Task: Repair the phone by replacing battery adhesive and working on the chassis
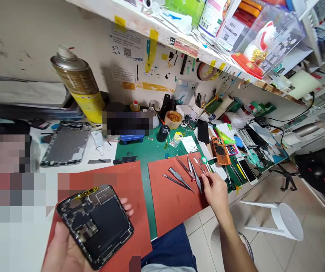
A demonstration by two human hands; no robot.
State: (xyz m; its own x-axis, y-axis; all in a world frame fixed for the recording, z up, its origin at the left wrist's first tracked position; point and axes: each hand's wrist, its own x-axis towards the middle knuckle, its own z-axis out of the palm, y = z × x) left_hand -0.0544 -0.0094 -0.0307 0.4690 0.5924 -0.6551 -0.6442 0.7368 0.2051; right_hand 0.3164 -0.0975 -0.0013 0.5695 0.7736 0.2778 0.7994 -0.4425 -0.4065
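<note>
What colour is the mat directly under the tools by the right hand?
The mat is brick red, clearest in the head view.

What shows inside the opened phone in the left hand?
In the opened phone: a large black block, silvery metal-looking parts beside it, and a yellow strip near the far edge. What lies under the block is covered.

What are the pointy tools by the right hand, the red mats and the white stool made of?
The pointy tools look like metal: slim, grey, with a faint shine. The red mats may be rubber or silicone: flat, dull and evenly coloured. The white stool is probably plastic: smooth, plain white, no grain showing.
</note>
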